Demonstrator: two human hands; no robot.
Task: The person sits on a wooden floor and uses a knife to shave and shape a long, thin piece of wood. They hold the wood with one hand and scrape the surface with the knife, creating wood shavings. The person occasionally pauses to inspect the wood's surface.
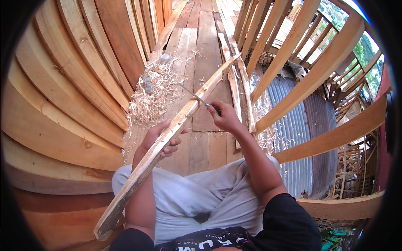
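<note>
Left hand (150,136): curling around the long stick (184,111) from below and gripping it.
Right hand (226,115): gripping the knife (202,101) by its handle; the blade is crossing the stick.
Done: pale, cut wood is showing along much of the stick, and curly shavings (151,100) are lying in a heap on the floor boards (205,144).
Left to do: dark, rough wood is showing at the near end, so the cutting looks only partly done.
Stick: slanting between the hands; its far end is reaching past both, its near end resting beside the left sleeve (133,240).
</note>
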